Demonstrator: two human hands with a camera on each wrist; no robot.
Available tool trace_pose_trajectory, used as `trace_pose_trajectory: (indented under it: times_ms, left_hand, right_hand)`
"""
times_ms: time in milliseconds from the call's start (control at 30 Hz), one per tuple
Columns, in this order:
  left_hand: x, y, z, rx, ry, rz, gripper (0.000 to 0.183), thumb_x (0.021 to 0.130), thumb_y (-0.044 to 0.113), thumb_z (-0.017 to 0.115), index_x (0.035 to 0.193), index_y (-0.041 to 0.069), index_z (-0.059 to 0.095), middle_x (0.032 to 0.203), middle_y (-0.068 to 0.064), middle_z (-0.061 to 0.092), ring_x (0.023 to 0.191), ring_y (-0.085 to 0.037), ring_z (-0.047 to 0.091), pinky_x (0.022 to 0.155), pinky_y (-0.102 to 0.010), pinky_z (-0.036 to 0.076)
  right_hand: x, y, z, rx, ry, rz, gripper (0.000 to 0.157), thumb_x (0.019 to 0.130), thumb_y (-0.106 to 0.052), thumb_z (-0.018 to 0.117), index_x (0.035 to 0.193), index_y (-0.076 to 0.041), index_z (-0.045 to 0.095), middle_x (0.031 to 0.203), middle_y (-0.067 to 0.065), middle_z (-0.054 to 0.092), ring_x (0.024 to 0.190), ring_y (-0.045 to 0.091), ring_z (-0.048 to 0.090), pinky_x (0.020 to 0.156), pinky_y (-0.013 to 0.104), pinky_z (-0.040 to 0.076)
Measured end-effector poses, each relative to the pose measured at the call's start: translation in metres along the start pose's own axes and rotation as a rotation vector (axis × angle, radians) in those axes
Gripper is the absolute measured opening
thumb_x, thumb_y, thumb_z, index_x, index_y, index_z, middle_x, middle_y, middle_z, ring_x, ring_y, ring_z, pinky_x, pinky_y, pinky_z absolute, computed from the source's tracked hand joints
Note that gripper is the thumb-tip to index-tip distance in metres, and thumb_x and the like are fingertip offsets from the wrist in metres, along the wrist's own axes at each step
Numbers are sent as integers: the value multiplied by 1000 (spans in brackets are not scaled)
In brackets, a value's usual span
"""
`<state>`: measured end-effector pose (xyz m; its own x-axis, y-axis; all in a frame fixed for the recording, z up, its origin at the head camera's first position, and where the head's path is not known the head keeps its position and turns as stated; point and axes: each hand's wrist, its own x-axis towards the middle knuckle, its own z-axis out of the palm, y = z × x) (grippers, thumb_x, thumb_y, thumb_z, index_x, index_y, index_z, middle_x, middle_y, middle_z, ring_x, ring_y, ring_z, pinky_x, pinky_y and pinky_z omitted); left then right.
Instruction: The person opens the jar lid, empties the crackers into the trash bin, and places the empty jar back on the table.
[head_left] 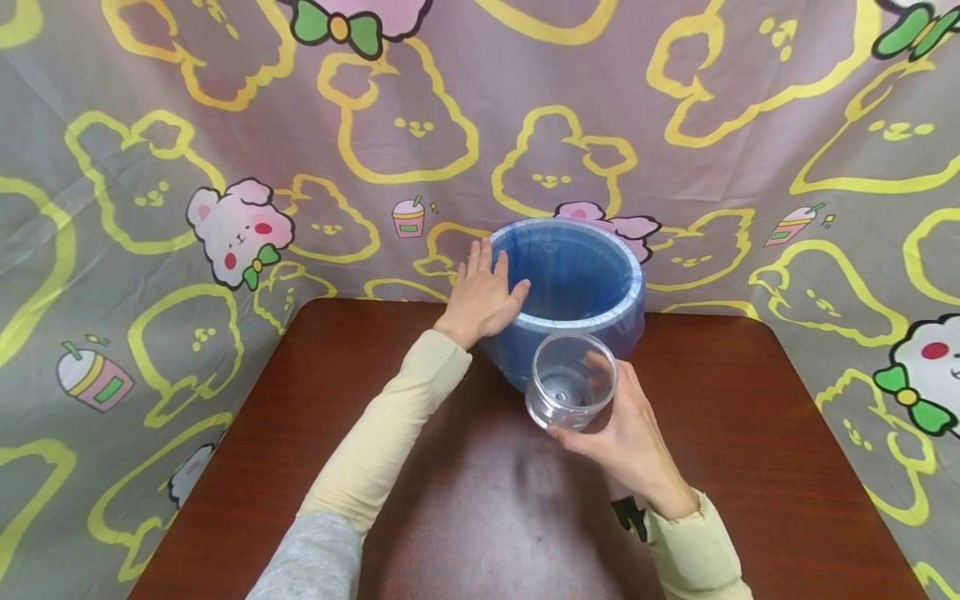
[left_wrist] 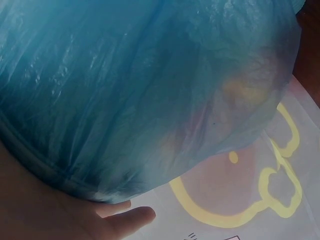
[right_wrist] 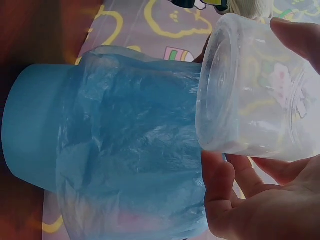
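Note:
A blue trash bin [head_left: 501,350] lined with a thin translucent blue bag [right_wrist: 135,145] stands at the back of the table. My left hand [head_left: 483,296] rests at the left side of its rim, fingers extended. The left wrist view shows the bag up close beside that hand [left_wrist: 115,222]. In my right hand [head_left: 633,433] is a clear plastic jar [head_left: 572,387] without a lid, gripped between thumb and fingers in front of the bin. Its mouth faces up toward the head camera, and I see nothing inside. The right wrist view shows the jar's base [right_wrist: 220,85] near the bag.
The brown wooden table [head_left: 720,417] ends at a cloth backdrop [head_left: 247,150] printed with yellow bear outlines, which surrounds it at the back and both sides. The bin stands close to the back cloth.

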<state>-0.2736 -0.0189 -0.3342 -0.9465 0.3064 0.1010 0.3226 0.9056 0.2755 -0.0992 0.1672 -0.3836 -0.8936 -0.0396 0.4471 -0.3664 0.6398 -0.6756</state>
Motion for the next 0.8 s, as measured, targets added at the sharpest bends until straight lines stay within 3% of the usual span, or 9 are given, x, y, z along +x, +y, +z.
trace_pose_trajectory:
  times_ms: [800]
  left_hand:
    - [-1,0,1,-21,9,-5,72,100,53,30,154,7,21,163,-18,0,151,-32,-5,121,-51,8]
  right_hand:
    - [-6,7,14,-13,-35,-44,94,52,-23,94,132,-5,48,120,10,56,108,22,55,90,26,41]
